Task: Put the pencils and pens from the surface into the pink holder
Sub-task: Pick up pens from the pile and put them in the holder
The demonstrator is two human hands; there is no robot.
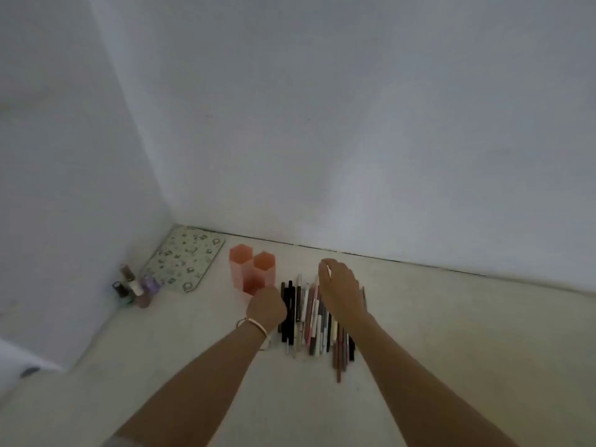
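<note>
Your pencils and pens [309, 321] lie in a row, long ways pointing at the wall, beside the pink holder [251, 271]. Your right hand [340, 290] pinches a thin white stick (blurry). Your left hand [266, 308] looks curled; its grip is hidden.

The pale tabletop [451, 317] bore a pink holder [251, 269], pens [309, 321], a patterned tray [185, 258] and corner bottles [135, 287].

Both bare forearms stretched forward, left hand [267, 305] curled into a loose fist, knuckles up, bangles at the wrist, right hand [341, 287] further out, palm down, fingers drooping, whether either grips anything unclear
</note>
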